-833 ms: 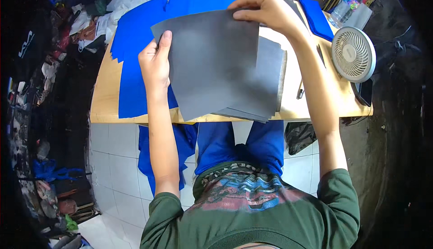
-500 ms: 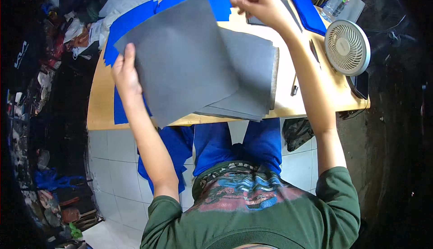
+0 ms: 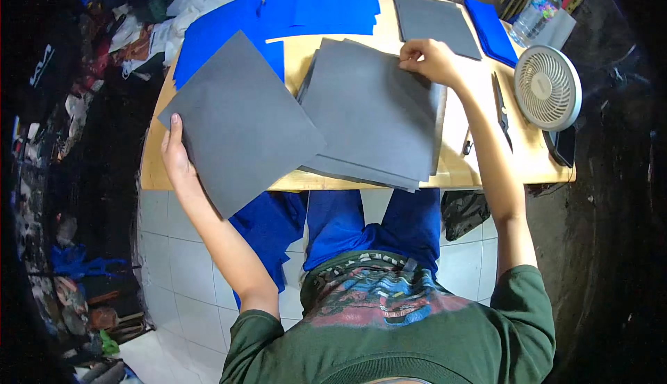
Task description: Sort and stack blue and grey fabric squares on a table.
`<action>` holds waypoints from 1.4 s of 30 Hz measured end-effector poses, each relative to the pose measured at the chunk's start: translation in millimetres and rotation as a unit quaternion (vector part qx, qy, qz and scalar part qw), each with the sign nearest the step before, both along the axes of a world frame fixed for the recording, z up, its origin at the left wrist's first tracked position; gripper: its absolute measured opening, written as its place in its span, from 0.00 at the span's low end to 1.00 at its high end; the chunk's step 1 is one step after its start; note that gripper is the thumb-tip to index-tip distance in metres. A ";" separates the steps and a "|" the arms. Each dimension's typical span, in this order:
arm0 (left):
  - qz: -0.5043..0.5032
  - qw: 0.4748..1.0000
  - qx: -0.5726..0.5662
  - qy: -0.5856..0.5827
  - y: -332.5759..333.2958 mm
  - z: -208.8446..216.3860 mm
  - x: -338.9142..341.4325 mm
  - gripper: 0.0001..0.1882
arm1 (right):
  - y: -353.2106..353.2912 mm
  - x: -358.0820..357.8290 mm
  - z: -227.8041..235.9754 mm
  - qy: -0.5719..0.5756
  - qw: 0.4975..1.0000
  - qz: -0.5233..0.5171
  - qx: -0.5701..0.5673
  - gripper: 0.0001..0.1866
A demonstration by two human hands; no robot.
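My left hand [image 3: 178, 153] grips a square dark grey sheet [image 3: 243, 127] by its left edge, with the thumb on top. That sheet is tilted over the left part of the table and its right corner overlaps a stack of similar grey sheets [image 3: 368, 113]. At the stack's far right corner is my right hand [image 3: 432, 64], its thumb and fingers pinched together on the edge of the top sheet. The stack lies slightly fanned near the table's front edge. Whether the left hand has one sheet or more is hidden.
Blue cut pieces [image 3: 319, 12] line the table's [image 3: 156, 175] far left. Farther right lie another grey stack [image 3: 438, 26], a folded blue cloth [image 3: 490, 31], a bottle [image 3: 538, 12], a round fan [image 3: 547, 86], a black scissors-like tool [image 3: 501, 109] and a pen [image 3: 467, 146]. Blue cloth [image 3: 267, 224] hangs in front.
The grey sheet in my left hand has moved left and nearer, uncovering more of the stack. My right hand has come down from above the far edge to the stack's corner.
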State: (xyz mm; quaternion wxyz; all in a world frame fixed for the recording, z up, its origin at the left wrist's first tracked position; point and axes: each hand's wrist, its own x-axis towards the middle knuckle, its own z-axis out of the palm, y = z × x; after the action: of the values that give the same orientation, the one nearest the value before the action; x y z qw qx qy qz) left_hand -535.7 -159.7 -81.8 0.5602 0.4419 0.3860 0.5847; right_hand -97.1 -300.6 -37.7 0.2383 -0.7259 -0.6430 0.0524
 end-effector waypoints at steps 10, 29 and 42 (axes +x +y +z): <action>0.262 0.953 0.081 0.132 34.4 -4.1 -66.3 0.20 | 16.6 -55.7 141.6 0.001 0.963 0.226 0.147 0.13; 0.091 0.994 -0.036 0.053 11.6 11.8 -52.3 0.09 | 205.3 -273.7 56.1 -0.040 0.906 0.422 -0.002 0.10; 0.098 0.994 0.038 0.037 34.0 8.8 -42.2 0.11 | 230.5 -254.6 42.1 0.032 0.927 0.369 0.064 0.11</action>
State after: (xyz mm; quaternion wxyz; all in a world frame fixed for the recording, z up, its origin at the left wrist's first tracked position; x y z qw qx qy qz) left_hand -577.9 -125.7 -73.1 0.4681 0.4440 0.4257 0.6345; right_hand -351.7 -70.2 4.4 0.2688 -0.4188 -0.8592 0.1185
